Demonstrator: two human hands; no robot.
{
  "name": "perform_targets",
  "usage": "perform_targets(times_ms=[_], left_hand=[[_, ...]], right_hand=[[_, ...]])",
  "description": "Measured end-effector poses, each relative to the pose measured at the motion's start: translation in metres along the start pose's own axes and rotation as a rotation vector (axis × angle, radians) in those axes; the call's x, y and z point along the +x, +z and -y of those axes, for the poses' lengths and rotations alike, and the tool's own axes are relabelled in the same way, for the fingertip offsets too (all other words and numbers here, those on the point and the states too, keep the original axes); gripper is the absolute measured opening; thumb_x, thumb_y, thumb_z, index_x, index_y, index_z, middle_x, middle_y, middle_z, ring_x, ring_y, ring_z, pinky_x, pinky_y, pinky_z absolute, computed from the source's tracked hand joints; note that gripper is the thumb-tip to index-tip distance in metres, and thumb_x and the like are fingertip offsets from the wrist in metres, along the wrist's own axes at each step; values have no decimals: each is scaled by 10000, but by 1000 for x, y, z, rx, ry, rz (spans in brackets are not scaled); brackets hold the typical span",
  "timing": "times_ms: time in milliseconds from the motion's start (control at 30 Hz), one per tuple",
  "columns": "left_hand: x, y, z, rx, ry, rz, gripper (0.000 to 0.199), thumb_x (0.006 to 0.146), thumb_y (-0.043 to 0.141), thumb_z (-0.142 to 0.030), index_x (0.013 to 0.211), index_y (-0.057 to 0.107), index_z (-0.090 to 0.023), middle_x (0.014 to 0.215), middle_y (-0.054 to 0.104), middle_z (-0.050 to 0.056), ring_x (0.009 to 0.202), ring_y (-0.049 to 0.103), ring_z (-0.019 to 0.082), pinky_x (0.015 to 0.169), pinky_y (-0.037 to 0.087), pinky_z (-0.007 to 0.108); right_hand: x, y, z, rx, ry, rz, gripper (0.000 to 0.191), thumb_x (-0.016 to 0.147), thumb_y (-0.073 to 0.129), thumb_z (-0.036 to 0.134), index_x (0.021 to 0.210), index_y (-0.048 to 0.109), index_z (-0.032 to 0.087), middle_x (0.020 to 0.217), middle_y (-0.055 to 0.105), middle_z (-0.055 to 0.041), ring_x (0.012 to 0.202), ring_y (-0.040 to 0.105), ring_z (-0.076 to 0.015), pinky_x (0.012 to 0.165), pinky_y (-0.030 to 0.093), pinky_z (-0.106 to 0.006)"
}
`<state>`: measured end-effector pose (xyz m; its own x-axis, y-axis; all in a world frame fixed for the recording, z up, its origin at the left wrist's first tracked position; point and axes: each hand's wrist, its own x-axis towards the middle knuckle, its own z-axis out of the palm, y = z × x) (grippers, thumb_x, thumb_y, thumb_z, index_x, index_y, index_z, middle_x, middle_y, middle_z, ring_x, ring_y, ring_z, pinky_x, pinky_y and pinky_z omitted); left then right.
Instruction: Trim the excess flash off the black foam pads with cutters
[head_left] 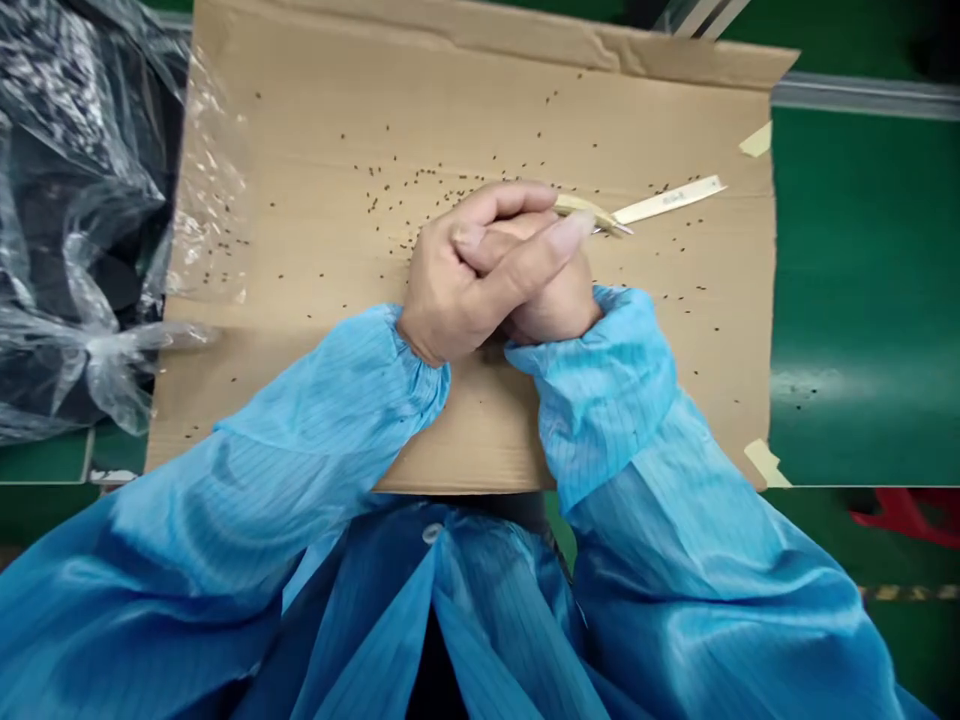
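Note:
My left hand (pixel 457 285) is closed over my right hand (pixel 564 298), its thumb laid across the top. The right thumb crosses toward the left palm. The right hand's other fingers are mostly hidden, so I cannot tell what, if anything, lies inside. Just past the hands is a curved, yellowish tool (pixel 581 208) with a pointed metal tip, partly covered by the left thumb; whether a hand touches it is unclear. Beside its tip lies a pale, flat strip (pixel 670 199) with faint markings. Several tiny dark pieces (pixel 420 172) are scattered over the cardboard around the hands.
Under everything is a cardboard sheet (pixel 315 220), its right edge taped down with cream tape (pixel 765 463) onto a green surface (pixel 862 270). Clear plastic bags (pixel 97 345) with dark contents sit at the left. Something red (pixel 911 515) stands low at the right.

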<state>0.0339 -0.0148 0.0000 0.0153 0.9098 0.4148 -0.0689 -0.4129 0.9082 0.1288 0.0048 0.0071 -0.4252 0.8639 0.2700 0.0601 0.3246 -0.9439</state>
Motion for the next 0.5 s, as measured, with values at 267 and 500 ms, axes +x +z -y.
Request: perform_targets(times_ms=[267,500], left_hand=[[0,5,-7,-66,-63,-37,471,654,617,-696,799,650,-250,855,682,-10,879,662,207,864,539,384],[-2,8,-17,71,-111,-58,284,871,521,-445,792,623,-192,826,653,-73,1032,647,206,879,541,356]], right_hand=[[-2,6,-3,268,-21,-99,98,803,535,160,709,551,141,629,503,81,701,567,-53,660,461,-180],[2,7,7,157,32,-69,234,877,470,3,707,547,145,743,533,67,757,547,-27,725,455,-154]])
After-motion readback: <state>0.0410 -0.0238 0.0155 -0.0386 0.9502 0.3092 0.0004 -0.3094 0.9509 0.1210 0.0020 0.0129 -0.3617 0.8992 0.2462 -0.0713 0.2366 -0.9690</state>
